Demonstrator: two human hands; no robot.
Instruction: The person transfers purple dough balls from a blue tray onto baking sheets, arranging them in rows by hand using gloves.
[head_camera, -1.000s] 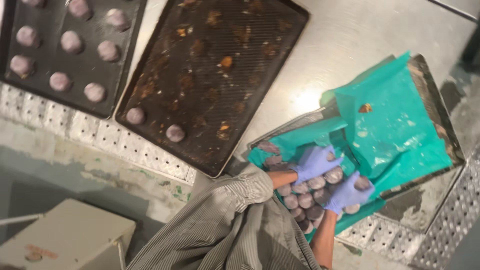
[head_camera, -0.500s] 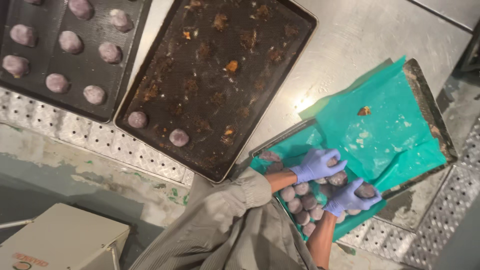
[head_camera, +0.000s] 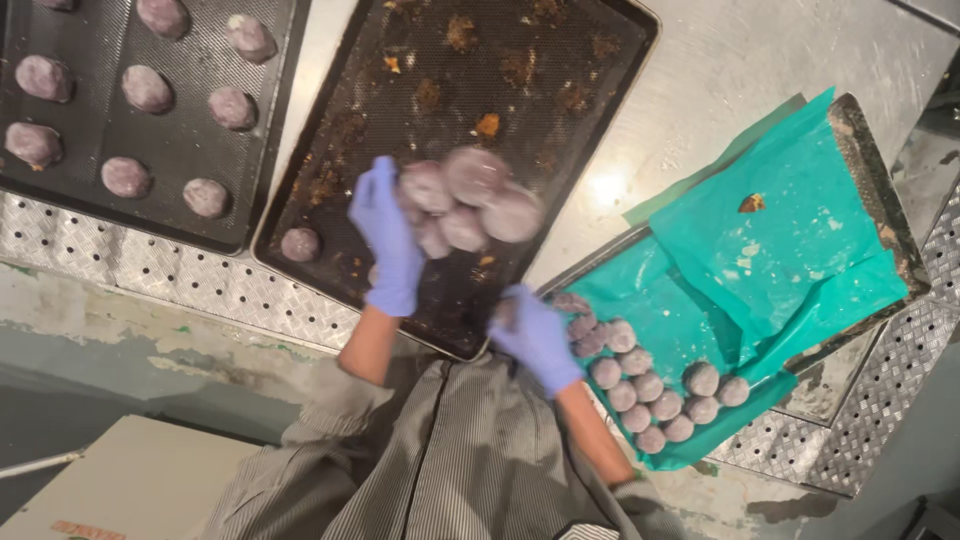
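My left hand, in a blue glove, is stretched over the dark crumb-covered baking tray and carries a blurred cluster of several purple dough balls. My right hand, also gloved, is curled at that tray's near corner, beside the teal-lined tray. A small purplish lump shows at its fingertips. Several more dough balls lie in rows on the teal sheet. One dough ball sits on the dark tray near its front edge.
A second dark tray at the far left holds several spaced dough balls. The trays rest on a steel counter with a perforated metal edge. A beige box stands below at the left.
Both hands have left the pile on the teal sheet. My left hand swung left over the dark tray with a clutch of dough balls; my right hand pulled back to the tray corner.
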